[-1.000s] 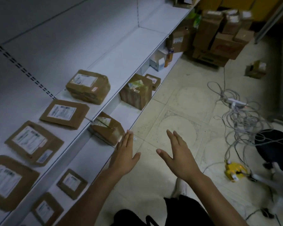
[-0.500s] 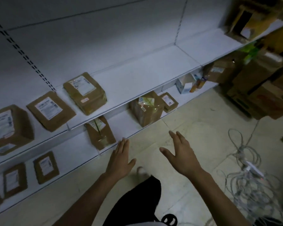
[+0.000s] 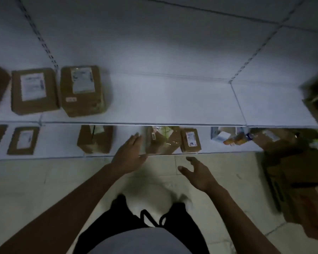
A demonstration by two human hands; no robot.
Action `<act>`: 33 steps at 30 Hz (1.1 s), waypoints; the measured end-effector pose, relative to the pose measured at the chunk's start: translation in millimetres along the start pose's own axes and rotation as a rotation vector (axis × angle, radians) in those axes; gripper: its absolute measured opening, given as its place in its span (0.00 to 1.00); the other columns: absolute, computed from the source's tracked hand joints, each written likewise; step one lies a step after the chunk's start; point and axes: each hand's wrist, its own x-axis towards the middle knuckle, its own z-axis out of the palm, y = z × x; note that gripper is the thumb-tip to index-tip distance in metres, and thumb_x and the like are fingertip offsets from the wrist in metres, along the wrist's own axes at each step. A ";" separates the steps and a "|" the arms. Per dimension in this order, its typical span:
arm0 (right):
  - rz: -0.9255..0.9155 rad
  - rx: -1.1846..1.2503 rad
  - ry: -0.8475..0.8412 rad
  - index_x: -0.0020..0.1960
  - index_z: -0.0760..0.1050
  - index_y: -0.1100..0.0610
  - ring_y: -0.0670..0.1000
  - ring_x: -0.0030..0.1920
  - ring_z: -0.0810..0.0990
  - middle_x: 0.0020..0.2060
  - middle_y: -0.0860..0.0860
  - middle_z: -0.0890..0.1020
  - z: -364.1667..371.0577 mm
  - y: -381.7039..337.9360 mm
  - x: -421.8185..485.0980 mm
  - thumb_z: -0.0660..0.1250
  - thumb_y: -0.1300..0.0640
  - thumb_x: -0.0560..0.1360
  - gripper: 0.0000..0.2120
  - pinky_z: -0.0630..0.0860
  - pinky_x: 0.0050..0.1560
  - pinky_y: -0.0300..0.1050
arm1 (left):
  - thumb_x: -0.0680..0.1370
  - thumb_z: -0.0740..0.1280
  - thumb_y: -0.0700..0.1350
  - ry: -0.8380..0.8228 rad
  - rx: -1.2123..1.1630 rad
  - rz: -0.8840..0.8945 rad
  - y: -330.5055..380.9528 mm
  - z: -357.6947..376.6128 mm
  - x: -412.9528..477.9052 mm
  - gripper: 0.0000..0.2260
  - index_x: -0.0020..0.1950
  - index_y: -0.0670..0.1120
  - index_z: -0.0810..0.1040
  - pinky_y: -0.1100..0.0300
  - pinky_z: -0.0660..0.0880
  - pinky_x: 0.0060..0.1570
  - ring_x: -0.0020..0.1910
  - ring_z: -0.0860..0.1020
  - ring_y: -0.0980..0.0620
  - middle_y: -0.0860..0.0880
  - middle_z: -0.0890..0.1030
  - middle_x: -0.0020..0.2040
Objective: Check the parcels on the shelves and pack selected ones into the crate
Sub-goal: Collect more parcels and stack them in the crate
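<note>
I face white shelves head-on. On the lower shelf (image 3: pixel 62 154) a taped brown parcel (image 3: pixel 162 142) sits at the front edge, with a small labelled parcel (image 3: pixel 190 140) touching its right side. My left hand (image 3: pixel 129 154) is open, fingertips at the taped parcel's left side. My right hand (image 3: pixel 197 173) is open, fingers curled, just below and right of it, holding nothing. Another brown parcel (image 3: pixel 95 139) stands further left. The upper shelf (image 3: pixel 163 99) carries a thick parcel (image 3: pixel 83 90) and a flat one (image 3: pixel 33 90). No crate is in view.
Flat labelled packets (image 3: pixel 23 140) lie at the left of the lower shelf. Small white and orange items (image 3: pixel 228 137) sit at its right. Large cardboard boxes (image 3: pixel 297 180) are stacked on the tiled floor at the right. My legs are below.
My view has swung left to face the shelves squarely. Both hands have moved forward to the taped parcel on the lower shelf; the cables on the floor have left the frame.
</note>
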 end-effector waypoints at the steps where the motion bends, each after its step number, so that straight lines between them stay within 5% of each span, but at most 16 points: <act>1: -0.040 -0.017 -0.060 0.74 0.61 0.57 0.54 0.71 0.67 0.72 0.56 0.68 -6.9 6.1 13.8 0.63 0.44 0.77 0.30 0.63 0.68 0.45 | 0.79 0.58 0.56 0.012 -0.027 -0.056 4.3 10.3 1.6 0.33 0.78 0.41 0.50 0.55 0.50 0.74 0.78 0.49 0.48 0.44 0.49 0.79; 5: -0.190 -0.157 -0.292 0.74 0.63 0.55 0.53 0.69 0.69 0.71 0.53 0.68 -34.5 38.7 71.4 0.63 0.45 0.78 0.28 0.67 0.67 0.47 | 0.80 0.60 0.54 0.111 -0.172 -0.336 34.9 59.3 3.6 0.32 0.78 0.42 0.49 0.53 0.52 0.74 0.78 0.50 0.47 0.44 0.48 0.79; 9: -0.083 -0.131 -0.462 0.71 0.66 0.59 0.50 0.55 0.75 0.59 0.52 0.73 -66.2 86.1 122.7 0.65 0.50 0.78 0.25 0.70 0.52 0.40 | 0.80 0.61 0.51 0.142 -0.313 -0.501 73.3 101.2 -4.6 0.32 0.78 0.44 0.48 0.56 0.53 0.72 0.77 0.52 0.48 0.46 0.50 0.79; 11: 0.010 -0.116 -0.445 0.68 0.69 0.60 0.46 0.43 0.74 0.48 0.51 0.75 -73.2 113.0 160.1 0.68 0.51 0.76 0.24 0.68 0.40 0.37 | 0.80 0.61 0.53 0.130 -0.359 -0.569 86.9 125.2 -10.7 0.32 0.78 0.45 0.49 0.55 0.55 0.73 0.77 0.52 0.49 0.47 0.50 0.79; 13: 0.096 -0.118 -0.426 0.66 0.72 0.60 0.50 0.41 0.76 0.42 0.52 0.77 -70.3 135.9 192.7 0.68 0.50 0.76 0.23 0.69 0.36 0.38 | 0.78 0.60 0.57 0.130 -0.419 -0.632 96.9 148.0 -15.8 0.33 0.78 0.46 0.51 0.53 0.57 0.73 0.76 0.55 0.47 0.46 0.53 0.78; 19: 0.245 0.025 -0.457 0.63 0.73 0.59 0.54 0.49 0.80 0.56 0.54 0.77 -4.8 164.1 307.0 0.65 0.50 0.78 0.18 0.73 0.44 0.44 | 0.78 0.63 0.53 0.203 -0.563 -0.775 78.1 224.1 15.8 0.27 0.75 0.48 0.61 0.57 0.59 0.70 0.73 0.63 0.47 0.47 0.63 0.75; 22: 0.281 0.143 -0.450 0.68 0.70 0.57 0.53 0.50 0.80 0.63 0.55 0.76 46.3 178.6 368.6 0.66 0.45 0.76 0.25 0.75 0.41 0.44 | 0.79 0.63 0.51 0.220 -0.694 -0.841 62.4 270.0 55.9 0.24 0.74 0.50 0.63 0.67 0.59 0.61 0.71 0.65 0.52 0.50 0.67 0.73; 25: 0.331 0.368 -0.440 0.71 0.65 0.54 0.55 0.52 0.76 0.64 0.55 0.71 77.5 188.0 410.7 0.66 0.42 0.75 0.29 0.78 0.43 0.48 | 0.78 0.63 0.52 0.304 -0.866 -0.833 50.1 312.1 97.8 0.22 0.72 0.54 0.66 0.68 0.63 0.56 0.61 0.70 0.58 0.54 0.71 0.69; 28: 0.308 0.517 -0.449 0.60 0.69 0.47 0.55 0.53 0.77 0.58 0.54 0.74 94.8 191.2 437.1 0.66 0.42 0.75 0.17 0.81 0.49 0.51 | 0.77 0.64 0.51 0.331 -0.944 -0.823 48.3 346.3 123.7 0.21 0.70 0.55 0.68 0.70 0.66 0.49 0.57 0.70 0.61 0.55 0.73 0.66; 33: 0.278 0.938 -0.398 0.59 0.69 0.54 0.59 0.53 0.77 0.55 0.56 0.75 111.5 187.3 452.6 0.73 0.54 0.72 0.19 0.80 0.54 0.55 | 0.76 0.65 0.50 0.325 -1.031 -0.893 49.3 381.9 133.5 0.20 0.68 0.56 0.71 0.73 0.65 0.43 0.53 0.73 0.59 0.57 0.74 0.58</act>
